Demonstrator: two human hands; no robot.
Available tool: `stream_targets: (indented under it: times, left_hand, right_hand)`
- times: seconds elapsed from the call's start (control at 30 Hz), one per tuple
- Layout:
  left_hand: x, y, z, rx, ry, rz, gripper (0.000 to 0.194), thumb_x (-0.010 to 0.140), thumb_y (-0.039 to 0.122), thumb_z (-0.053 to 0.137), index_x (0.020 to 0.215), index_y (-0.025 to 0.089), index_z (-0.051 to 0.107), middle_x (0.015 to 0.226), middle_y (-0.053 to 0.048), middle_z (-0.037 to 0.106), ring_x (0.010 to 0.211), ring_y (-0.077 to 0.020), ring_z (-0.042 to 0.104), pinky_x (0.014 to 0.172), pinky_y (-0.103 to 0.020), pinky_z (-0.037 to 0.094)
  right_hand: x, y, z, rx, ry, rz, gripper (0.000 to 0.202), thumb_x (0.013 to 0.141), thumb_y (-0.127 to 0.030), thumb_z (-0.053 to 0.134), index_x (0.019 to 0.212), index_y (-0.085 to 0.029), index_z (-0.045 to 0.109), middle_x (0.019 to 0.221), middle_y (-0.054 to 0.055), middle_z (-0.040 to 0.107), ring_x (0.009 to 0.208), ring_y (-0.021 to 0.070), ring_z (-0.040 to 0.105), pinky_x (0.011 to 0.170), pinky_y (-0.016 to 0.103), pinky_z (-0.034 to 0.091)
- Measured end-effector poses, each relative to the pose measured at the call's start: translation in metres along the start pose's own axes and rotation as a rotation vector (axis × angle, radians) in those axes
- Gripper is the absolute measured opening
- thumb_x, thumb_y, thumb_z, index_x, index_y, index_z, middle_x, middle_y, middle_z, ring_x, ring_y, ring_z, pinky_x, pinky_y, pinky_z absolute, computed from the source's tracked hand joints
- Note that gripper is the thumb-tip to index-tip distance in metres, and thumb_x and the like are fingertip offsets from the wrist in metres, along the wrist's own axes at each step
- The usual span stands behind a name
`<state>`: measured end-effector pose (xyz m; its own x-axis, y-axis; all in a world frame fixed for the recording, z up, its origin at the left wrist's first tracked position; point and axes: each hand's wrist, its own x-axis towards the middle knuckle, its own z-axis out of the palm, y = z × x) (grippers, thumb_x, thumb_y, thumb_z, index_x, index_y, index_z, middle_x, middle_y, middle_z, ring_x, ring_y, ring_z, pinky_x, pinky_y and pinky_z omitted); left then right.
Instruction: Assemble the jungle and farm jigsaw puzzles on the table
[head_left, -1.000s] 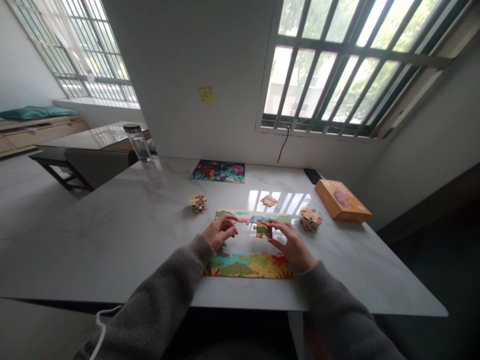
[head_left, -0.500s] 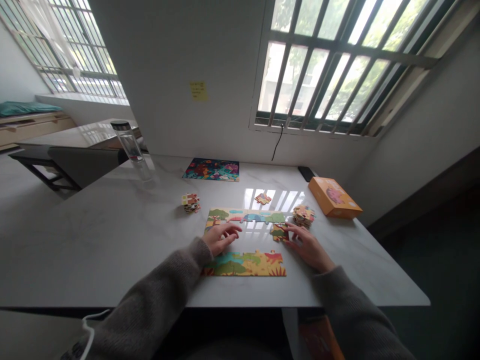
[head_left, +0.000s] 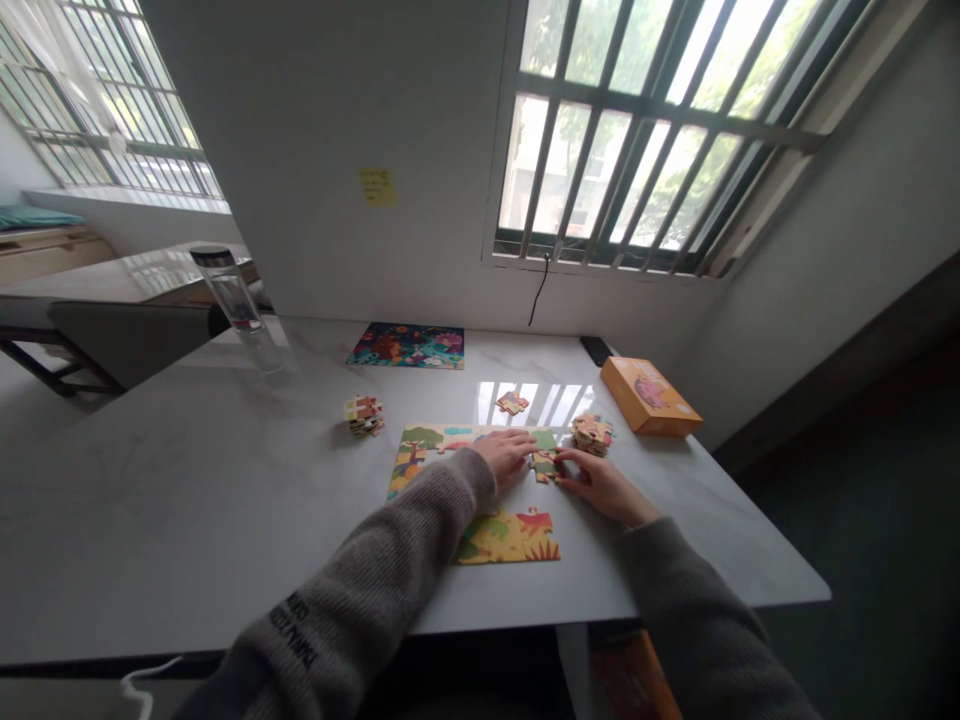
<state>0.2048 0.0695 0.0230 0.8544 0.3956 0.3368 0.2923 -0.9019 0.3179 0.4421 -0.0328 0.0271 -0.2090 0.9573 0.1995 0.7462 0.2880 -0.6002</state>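
Observation:
A partly assembled jigsaw puzzle with trees and dinosaurs lies before me; its upper row (head_left: pixel 421 437) and lower strip (head_left: pixel 510 538) show on either side of my left forearm. My left hand (head_left: pixel 507 455) rests with extended fingers over the upper row, hiding its middle. With thumb and fingers, my right hand (head_left: pixel 604 487) holds the right edge of a puzzle piece (head_left: pixel 545 467). That piece sits against the underside of the upper row's right end; whether it is fully locked I cannot tell. Just beyond my right fingers is a stack of puzzle pieces (head_left: pixel 592 433).
A loose piece (head_left: pixel 513 402) lies beyond the puzzle, and a smaller stack (head_left: pixel 364 414) stands to the left. Farther back are a dark picture sheet (head_left: pixel 409 345), a phone (head_left: pixel 596 350), an orange box (head_left: pixel 651 397) and a glass bottle (head_left: pixel 236 305).
My left hand has swept right, from the puzzle's left side to the upper row near the piece. My right hand stays at the piece's edge. The view has shifted slightly.

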Motion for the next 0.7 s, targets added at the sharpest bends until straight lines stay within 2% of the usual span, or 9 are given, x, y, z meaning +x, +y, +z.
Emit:
stream_targets:
  times: [0.07, 0.17, 0.27, 0.33, 0.4, 0.5, 0.7]
  left_hand:
    - [-0.002, -0.003, 0.007, -0.03, -0.013, -0.003, 0.04, 0.092, 0.012, 0.049, 0.128, 0.022, 0.062, 0.136, -0.008, 0.064, 0.13, -0.0238, 0.054, 0.113, -0.043, 0.041]
    - [-0.011, -0.004, 0.012, -0.049, -0.046, -0.011, 0.039, 0.095, 0.016, 0.047, 0.13, 0.027, 0.061, 0.14, -0.005, 0.061, 0.135, -0.0255, 0.05, 0.116, -0.05, 0.034]
    - [-0.016, -0.004, 0.015, -0.067, -0.086, -0.028, 0.044, 0.094, 0.014, 0.047, 0.133, 0.029, 0.059, 0.146, -0.003, 0.056, 0.139, -0.0275, 0.045, 0.118, -0.056, 0.028]
    - [-0.016, -0.004, 0.016, -0.066, -0.084, -0.033, 0.045, 0.094, 0.014, 0.047, 0.135, 0.029, 0.059, 0.147, -0.004, 0.056, 0.14, -0.027, 0.044, 0.119, -0.055, 0.027]
    - [-0.016, -0.005, 0.018, -0.056, -0.071, -0.035, 0.043, 0.095, 0.017, 0.047, 0.135, 0.03, 0.059, 0.146, -0.005, 0.056, 0.14, -0.0265, 0.044, 0.119, -0.054, 0.027]
    - [-0.015, -0.004, 0.019, -0.047, -0.067, -0.028, 0.042, 0.096, 0.02, 0.048, 0.136, 0.029, 0.058, 0.146, -0.006, 0.056, 0.139, -0.0268, 0.044, 0.119, -0.054, 0.026]
    - [-0.015, 0.003, 0.018, -0.001, -0.06, -0.023, 0.041, 0.098, 0.023, 0.045, 0.137, 0.026, 0.057, 0.147, -0.008, 0.055, 0.137, -0.0307, 0.045, 0.116, -0.057, 0.027]
  right_hand:
    - [-0.001, 0.001, -0.001, 0.001, -0.004, 0.005, 0.034, 0.087, -0.037, 0.064, 0.116, -0.021, 0.066, 0.098, 0.005, 0.072, 0.055, 0.0114, 0.05, 0.055, 0.026, 0.049]
    - [-0.001, 0.003, -0.001, 0.001, -0.005, 0.004, 0.032, 0.087, -0.036, 0.063, 0.115, -0.022, 0.067, 0.117, 0.007, 0.07, 0.057, 0.0112, 0.052, 0.057, 0.027, 0.051]
    - [-0.001, 0.005, 0.001, -0.017, 0.018, -0.016, 0.03, 0.088, -0.035, 0.062, 0.113, -0.021, 0.068, 0.132, 0.011, 0.065, 0.063, 0.0126, 0.059, 0.063, 0.029, 0.056]
    - [-0.001, 0.006, 0.003, -0.039, 0.049, -0.047, 0.028, 0.089, -0.034, 0.061, 0.111, -0.021, 0.07, 0.133, 0.013, 0.064, 0.073, 0.0162, 0.066, 0.07, 0.032, 0.058]
    - [-0.002, 0.006, 0.006, -0.064, 0.087, -0.088, 0.025, 0.09, -0.032, 0.059, 0.109, -0.021, 0.071, 0.131, 0.014, 0.065, 0.091, 0.0214, 0.07, 0.08, 0.036, 0.059]
    - [-0.002, 0.004, 0.01, -0.103, 0.119, -0.131, 0.023, 0.092, -0.029, 0.057, 0.109, -0.021, 0.071, 0.129, 0.013, 0.066, 0.111, 0.0248, 0.068, 0.095, 0.041, 0.056]
    - [-0.002, 0.002, 0.015, -0.209, 0.11, -0.131, 0.029, 0.094, -0.025, 0.054, 0.121, -0.023, 0.065, 0.132, 0.01, 0.064, 0.113, 0.0242, 0.067, 0.1, 0.042, 0.055]
